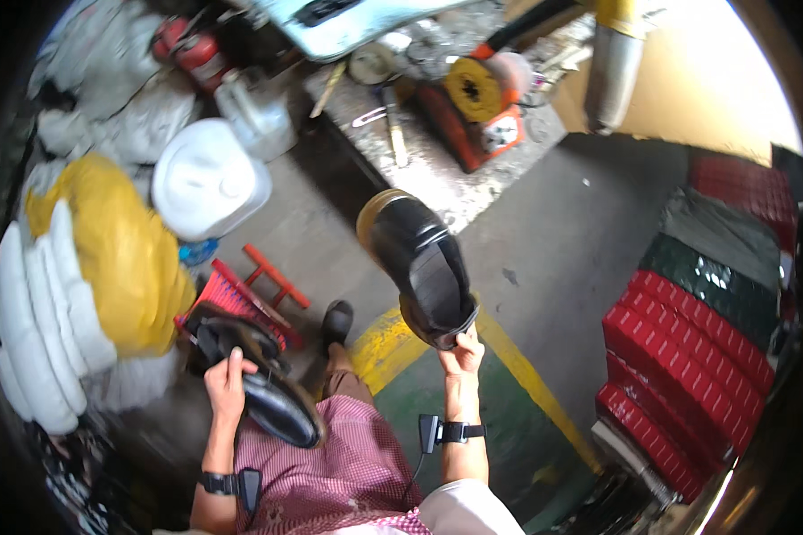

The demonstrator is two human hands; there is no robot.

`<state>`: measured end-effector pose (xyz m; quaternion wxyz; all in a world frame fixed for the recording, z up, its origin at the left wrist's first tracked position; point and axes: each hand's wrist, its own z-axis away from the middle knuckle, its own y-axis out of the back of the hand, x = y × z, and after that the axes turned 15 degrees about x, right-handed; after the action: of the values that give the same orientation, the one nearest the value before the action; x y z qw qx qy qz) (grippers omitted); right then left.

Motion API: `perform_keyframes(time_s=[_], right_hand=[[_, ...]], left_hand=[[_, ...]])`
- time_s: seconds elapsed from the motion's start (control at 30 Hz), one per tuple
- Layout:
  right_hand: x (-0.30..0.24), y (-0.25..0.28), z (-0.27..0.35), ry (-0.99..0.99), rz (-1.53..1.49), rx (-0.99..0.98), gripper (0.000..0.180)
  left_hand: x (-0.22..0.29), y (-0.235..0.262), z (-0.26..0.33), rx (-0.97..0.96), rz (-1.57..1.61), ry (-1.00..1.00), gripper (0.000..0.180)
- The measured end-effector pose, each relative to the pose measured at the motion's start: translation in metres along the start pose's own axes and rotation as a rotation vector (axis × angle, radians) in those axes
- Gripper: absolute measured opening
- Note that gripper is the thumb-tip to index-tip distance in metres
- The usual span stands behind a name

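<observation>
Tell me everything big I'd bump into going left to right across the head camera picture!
White padded pile → yellow sack → black shoe in the left hand → second black shoe in the right hand → stack of red packages.

Checked red-and-white apron (330, 464); white right sleeve (473, 510); black left strap (219, 483) and right strap (462, 432), each bearing a boxy module; brown trousers (346, 385); dark shoe (337, 322).

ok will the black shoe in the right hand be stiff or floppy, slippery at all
Likely fairly stiff: the black shoe holds its shape, gripped only at the heel by the right hand. Probably light, since one hand supports it. Its glossy toe may be slippery.
</observation>
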<state>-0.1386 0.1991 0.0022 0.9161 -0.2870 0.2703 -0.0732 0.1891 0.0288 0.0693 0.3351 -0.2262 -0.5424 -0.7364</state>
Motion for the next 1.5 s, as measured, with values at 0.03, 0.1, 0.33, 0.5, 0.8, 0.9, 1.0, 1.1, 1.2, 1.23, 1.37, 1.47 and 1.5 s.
perform_keyframes(time_s=[0.03,0.1,0.33,0.5,0.8,0.9,1.0,1.1,1.2,1.23,1.37,1.47,1.5], right_hand=[[0.008,-0.009,0.006,-0.046,0.008,0.037,0.080],[0.017,-0.015,0.013,-0.068,0.120,0.020,0.080],[0.069,-0.063,0.038,-0.109,0.380,-0.029,0.080],[0.103,-0.080,0.052,-0.053,0.697,-0.126,0.081],[0.112,-0.079,0.093,-0.512,0.887,-0.177,0.086],[0.121,-0.080,0.109,-0.406,1.012,-0.098,0.082],[0.115,-0.081,0.106,-0.355,1.057,-0.049,0.073],[0.107,-0.073,0.103,-0.226,1.148,-0.020,0.065],[0.084,-0.071,0.100,-0.026,1.466,0.010,0.061],[0.074,-0.068,0.099,0.029,1.505,0.046,0.060],[0.036,-0.047,0.089,0.282,1.405,0.252,0.059],[0.016,-0.042,0.070,0.482,1.293,0.425,0.061],[0.009,-0.042,0.062,0.581,1.301,0.475,0.062]], left_hand=[[0.002,0.001,0.000,0.016,0.023,-0.007,0.040],[0.014,0.000,-0.001,0.012,0.058,-0.006,0.034],[0.026,0.007,0.010,-0.021,0.295,-0.004,0.044],[0.031,0.006,0.007,-0.149,0.189,-0.022,0.057],[0.007,-0.015,0.000,0.094,0.384,0.173,0.020],[0.002,-0.017,0.001,0.048,0.438,0.285,0.020],[0.007,-0.023,0.001,0.012,0.332,0.288,0.023],[0.001,-0.024,-0.003,-0.111,0.082,0.342,0.024],[-0.014,-0.029,-0.012,0.055,-0.141,-0.032,0.025],[-0.006,-0.030,-0.016,0.034,-0.078,0.114,0.026],[0.008,-0.038,-0.014,0.122,0.012,0.029,0.029],[0.018,-0.035,-0.013,0.027,0.110,0.220,0.034],[0.014,-0.033,-0.014,0.008,0.056,0.180,0.033]])
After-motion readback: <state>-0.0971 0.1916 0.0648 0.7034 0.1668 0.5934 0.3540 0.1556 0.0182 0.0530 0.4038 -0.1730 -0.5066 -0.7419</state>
